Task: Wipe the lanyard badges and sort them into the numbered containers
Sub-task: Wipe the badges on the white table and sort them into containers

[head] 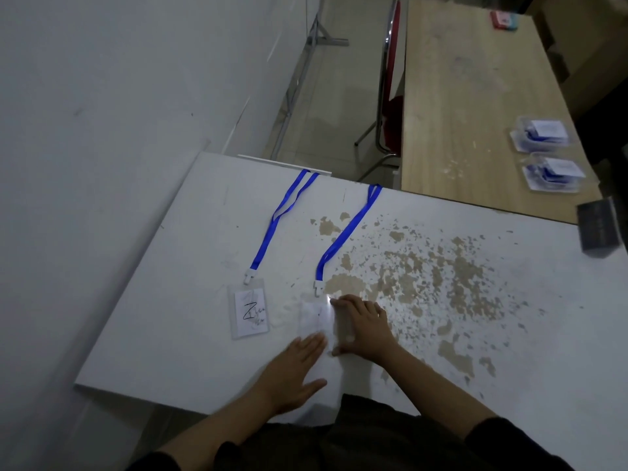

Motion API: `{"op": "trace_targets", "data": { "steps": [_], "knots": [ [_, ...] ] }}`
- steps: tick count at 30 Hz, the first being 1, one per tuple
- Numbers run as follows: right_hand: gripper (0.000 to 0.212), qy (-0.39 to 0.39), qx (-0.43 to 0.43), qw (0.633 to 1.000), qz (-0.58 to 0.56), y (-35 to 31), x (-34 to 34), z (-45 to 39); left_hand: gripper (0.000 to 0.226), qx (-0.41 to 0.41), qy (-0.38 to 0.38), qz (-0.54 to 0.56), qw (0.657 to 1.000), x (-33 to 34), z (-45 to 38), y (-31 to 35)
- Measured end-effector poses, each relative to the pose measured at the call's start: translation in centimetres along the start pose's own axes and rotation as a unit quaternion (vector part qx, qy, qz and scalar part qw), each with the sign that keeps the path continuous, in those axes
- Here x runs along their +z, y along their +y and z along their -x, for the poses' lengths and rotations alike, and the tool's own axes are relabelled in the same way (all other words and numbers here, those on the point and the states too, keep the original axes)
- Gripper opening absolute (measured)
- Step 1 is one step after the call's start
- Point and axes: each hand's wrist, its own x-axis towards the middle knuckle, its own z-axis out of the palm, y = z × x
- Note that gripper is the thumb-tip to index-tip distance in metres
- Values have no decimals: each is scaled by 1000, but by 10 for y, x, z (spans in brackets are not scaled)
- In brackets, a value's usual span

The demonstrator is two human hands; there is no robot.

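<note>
Two clear badge holders on blue lanyards lie on the white table (176, 300). The left badge (249, 312) shows a handwritten card and nobody touches it. The right badge (314, 319) lies near the table's front edge, its lanyard (346, 232) running away to the far edge. My right hand (360, 326) lies flat with straight fingers on the right part of this badge, over something pale that I cannot make out. My left hand (299, 365) rests flat with its fingertips at the badge's near edge. Both hands are open.
A wooden table (469, 113) stands behind on the right, with two clear containers (540, 134) (552, 173) holding blue lanyards and white cards. A dark box (599, 227) sits at the right edge. A red chair (390, 96) stands between the tables. The white tabletop is worn brown on the right.
</note>
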Motion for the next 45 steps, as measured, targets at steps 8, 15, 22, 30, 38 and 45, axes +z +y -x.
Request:
{"op": "trace_targets", "data": {
  "steps": [8, 15, 22, 30, 38, 45],
  "knots": [
    [111, -8, 6, 1000, 7, -2, -1, 1, 76, -42, 32, -4, 999, -34, -41, -16],
    [110, -5, 1, 1000, 7, -2, -2, 2, 77, -46, 26, -8, 999, -29, -40, -13],
    [111, -6, 4, 1000, 12, -2, -2, 1, 69, -65, 54, -14, 996, -46, -52, -23],
    [111, 1, 0, 1000, 17, -1, -2, 2, 67, -41, 48, -41, 997, -48, -54, -38],
    [110, -1, 3, 1000, 4, 0, 0, 1, 68, -4, 30, -41, 999, -38, -45, -41],
    [111, 2, 1, 1000, 4, 2, 3, 0, 68, -34, 22, -17, 999, -35, -47, -37]
  ]
}}
